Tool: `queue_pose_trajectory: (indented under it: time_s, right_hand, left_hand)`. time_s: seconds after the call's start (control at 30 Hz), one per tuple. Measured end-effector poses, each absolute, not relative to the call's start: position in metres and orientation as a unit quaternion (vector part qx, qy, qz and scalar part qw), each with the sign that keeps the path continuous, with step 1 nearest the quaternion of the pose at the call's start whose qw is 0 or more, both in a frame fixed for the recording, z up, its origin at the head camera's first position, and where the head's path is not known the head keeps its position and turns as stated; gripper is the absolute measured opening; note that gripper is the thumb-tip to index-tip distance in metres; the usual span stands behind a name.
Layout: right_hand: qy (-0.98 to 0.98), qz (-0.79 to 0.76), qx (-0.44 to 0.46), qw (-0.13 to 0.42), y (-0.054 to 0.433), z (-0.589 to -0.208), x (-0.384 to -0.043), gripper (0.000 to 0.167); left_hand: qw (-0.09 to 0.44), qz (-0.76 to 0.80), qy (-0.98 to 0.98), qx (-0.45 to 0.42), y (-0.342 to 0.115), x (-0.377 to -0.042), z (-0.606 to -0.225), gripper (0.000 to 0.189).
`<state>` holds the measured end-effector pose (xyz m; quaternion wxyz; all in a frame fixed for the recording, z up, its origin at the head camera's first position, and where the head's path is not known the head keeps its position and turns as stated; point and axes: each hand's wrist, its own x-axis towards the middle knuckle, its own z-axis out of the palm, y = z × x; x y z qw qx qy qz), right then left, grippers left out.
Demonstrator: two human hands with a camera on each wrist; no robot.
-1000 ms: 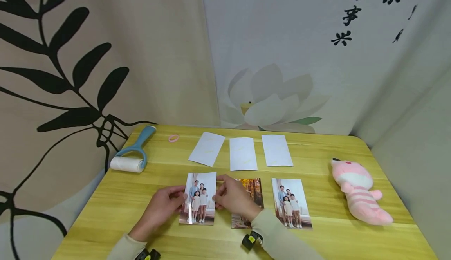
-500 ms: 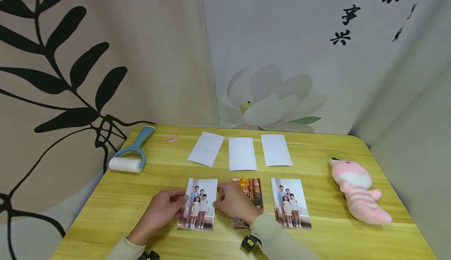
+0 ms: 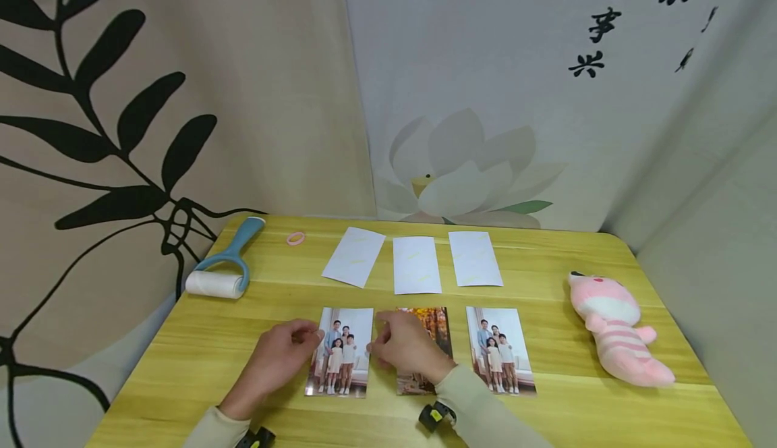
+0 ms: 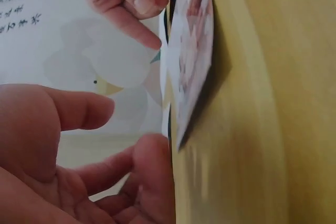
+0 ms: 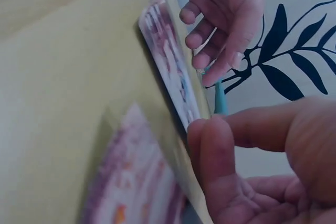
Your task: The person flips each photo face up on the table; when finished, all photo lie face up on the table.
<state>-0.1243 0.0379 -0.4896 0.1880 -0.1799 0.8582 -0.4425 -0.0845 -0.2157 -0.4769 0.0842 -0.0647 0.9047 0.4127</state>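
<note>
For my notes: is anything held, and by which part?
The left hand holds nothing; whether the right hand pinches the leftmost photo by its edge is unclear.

Beige sleeves [image 3: 485, 407], black wrist cameras [image 3: 432, 417], apparently yellow-marked

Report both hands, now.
Left hand: open, holding nothing, beside the leftmost photo.
Right hand: open, at that photo's other side; whether it touches cannot be told.
</note>
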Motion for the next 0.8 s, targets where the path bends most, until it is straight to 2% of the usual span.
queue_pose_trajectory:
  time_s: [0.3,0.47,0.8]
  right_hand:
    - [0.863,-0.439,-0.204,0.147,0.059,-0.484,-0.136,0.048]
    - [0.856,-0.453,-0.218,0.118,0.076,-0.48,-0.144,0.042]
    - [0.857,-0.481,-0.17,0.069,0.109,-0.467,-0.159,0.028]
  left_hand:
    - [0.06,0.456,0.887,-0.045,-0.198,-0.096,-0.468,0.029]
    - [0.039,0.495,0.868,-0.026,-0.179,-0.105,-0.463,0.029]
    - [0.037,0.536,0.843,0.002,-0.126,-0.127,-0.456,0.022]
